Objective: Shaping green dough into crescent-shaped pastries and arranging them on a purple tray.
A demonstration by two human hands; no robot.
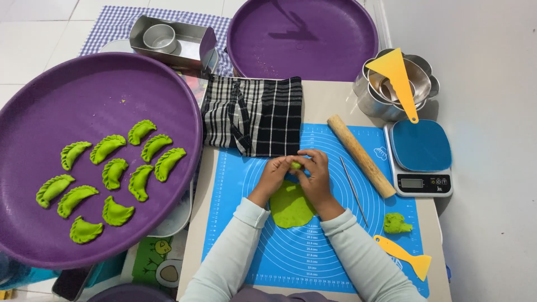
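Observation:
My left hand [273, 176] and my right hand [314, 174] meet over the blue silicone mat [235, 223], both pinching a small green dough piece [295, 165] between the fingertips. Just below the hands lies a flat green dough sheet [289, 208] on the mat. A large purple tray [95, 100] at the left carries several crimped green dumplings [114, 172] in loose rows.
A wooden rolling pin [361, 155] and a thin metal stick [353, 190] lie right of my hands. A green dough scrap [396, 223], yellow scraper [404, 255], blue-topped kitchen scale [420, 159], metal moulds [386, 89], a checked cloth [254, 114] and a second purple tray [302, 36] surround the mat.

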